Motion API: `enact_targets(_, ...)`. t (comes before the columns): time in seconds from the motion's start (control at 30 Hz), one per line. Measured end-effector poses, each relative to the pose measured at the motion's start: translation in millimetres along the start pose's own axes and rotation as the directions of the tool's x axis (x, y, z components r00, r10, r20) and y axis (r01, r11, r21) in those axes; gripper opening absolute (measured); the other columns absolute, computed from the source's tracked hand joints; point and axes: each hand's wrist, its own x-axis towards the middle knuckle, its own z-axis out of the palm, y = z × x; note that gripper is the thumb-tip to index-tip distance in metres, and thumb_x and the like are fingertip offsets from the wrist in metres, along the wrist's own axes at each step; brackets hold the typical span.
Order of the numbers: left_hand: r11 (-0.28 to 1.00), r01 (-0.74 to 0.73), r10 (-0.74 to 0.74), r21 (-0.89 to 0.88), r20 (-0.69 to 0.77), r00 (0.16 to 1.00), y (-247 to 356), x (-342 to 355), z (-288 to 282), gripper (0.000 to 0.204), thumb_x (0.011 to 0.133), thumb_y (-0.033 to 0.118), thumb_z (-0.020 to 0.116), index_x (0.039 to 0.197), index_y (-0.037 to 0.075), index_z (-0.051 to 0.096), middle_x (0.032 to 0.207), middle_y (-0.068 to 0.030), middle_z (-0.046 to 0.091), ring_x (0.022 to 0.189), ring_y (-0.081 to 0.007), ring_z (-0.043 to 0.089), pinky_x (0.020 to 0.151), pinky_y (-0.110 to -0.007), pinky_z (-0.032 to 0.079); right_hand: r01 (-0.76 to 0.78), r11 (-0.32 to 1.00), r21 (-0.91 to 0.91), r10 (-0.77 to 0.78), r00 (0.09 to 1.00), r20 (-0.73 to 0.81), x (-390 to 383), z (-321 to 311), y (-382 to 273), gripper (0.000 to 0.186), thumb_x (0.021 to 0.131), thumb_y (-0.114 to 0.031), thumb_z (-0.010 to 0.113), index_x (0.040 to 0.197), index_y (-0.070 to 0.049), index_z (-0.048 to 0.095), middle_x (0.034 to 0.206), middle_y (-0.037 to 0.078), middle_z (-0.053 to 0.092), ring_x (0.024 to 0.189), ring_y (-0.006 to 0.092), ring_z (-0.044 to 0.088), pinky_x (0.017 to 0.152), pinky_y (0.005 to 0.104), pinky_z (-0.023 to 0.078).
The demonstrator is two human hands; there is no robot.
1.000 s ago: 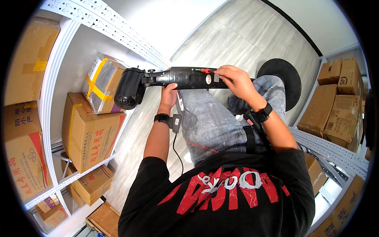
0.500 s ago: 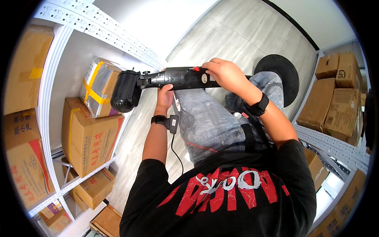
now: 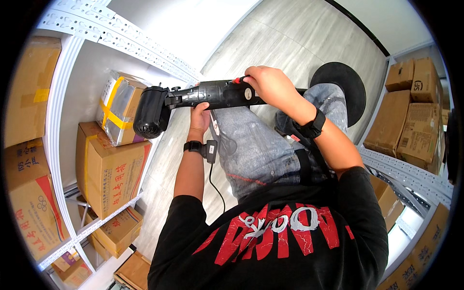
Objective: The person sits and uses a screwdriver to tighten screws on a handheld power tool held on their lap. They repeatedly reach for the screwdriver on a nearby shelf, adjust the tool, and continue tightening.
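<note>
at the knee (image 3: 236,115), the tool (image 3: 217,94), likely stiff and head-heavy, seemed best held near its neck (image 3: 182,97), where the left hand (image 3: 199,115) gripped, the right hand (image 3: 268,86) pinching a red piece (image 3: 237,80).

1. The left hand (image 3: 198,117) grips a long black machine (image 3: 220,95) by its near edge, above grey jeans (image 3: 253,140).
2. The right hand (image 3: 270,87) pinches a red tool (image 3: 237,80) over the machine's far edge.
3. Cartons (image 3: 113,169) fill white shelving (image 3: 67,116) at left.

Storeroom, white metal shelves (image 3: 59,96), cardboard boxes (image 3: 96,169)
</note>
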Motion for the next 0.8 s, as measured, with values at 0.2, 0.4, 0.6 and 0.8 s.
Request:
enact_targets(0.2, 1.000, 0.013, -0.013, 0.002, 0.005, 1.000, -1.4, 1.2, -3.6, 0.074, 0.075, 0.008, 0.061, 0.145, 0.008, 0.037, 0.129, -0.0078, 0.057, 0.119, -0.0224, 0.055, 0.105, -0.038, 0.040, 0.087, 0.996, -0.012, -0.087, 0.996, -0.001, 0.4, 1.5, 0.4, 0.016, 0.089, -0.018, 0.061, 0.097, -0.004, 0.063, 0.084, 0.014, 0.064, 0.081, 0.0355, 0.063, 0.069, 0.0437, 0.050)
enact_targets(0.4, 1.000, -0.008, 0.008, 0.007, 0.017, 1.000, 0.5, 0.6, 3.3, 0.073, 0.075, 0.008, 0.062, 0.144, 0.008, 0.038, 0.127, -0.0074, 0.057, 0.118, -0.0229, 0.055, 0.105, -0.039, 0.040, 0.205, 0.978, -0.028, -0.203, 0.977, 0.074, 4.8, -5.9, 0.7, 0.014, 0.086, -0.015, 0.065, 0.095, -0.005, 0.061, 0.086, 0.013, 0.062, 0.081, 0.0356, 0.063, 0.068, 0.0443, 0.049)
enact_targets(0.6, 1.000, -0.008, 0.008, -0.011, 0.000, 1.000, -0.7, 1.1, -3.5, 0.074, 0.075, 0.006, 0.063, 0.144, 0.008, 0.038, 0.128, -0.0077, 0.057, 0.119, -0.0230, 0.054, 0.105, -0.039, 0.040, 0.063, 0.995, -0.078, -0.050, 0.986, 0.160, 6.1, -7.5, -8.6, 0.016, 0.084, -0.018, 0.067, 0.090, -0.004, 0.060, 0.079, 0.015, 0.064, 0.076, 0.0368, 0.064, 0.066, 0.0465, 0.050)
enact_targets(0.8, 0.999, 0.019, -0.020, -0.026, -0.012, 1.000, -5.0, 3.0, -14.0, 0.062, 0.076, 0.004, 0.062, 0.135, 0.004, 0.047, 0.128, -0.0077, 0.059, 0.119, -0.0224, 0.056, 0.105, -0.037, 0.041, 0.025, 0.994, -0.103, -0.017, 0.997, 0.080, 12.3, -0.6, -0.9, 0.022, 0.083, -0.021, 0.068, 0.089, -0.003, 0.058, 0.078, 0.015, 0.065, 0.076, 0.0368, 0.065, 0.065, 0.0479, 0.051)
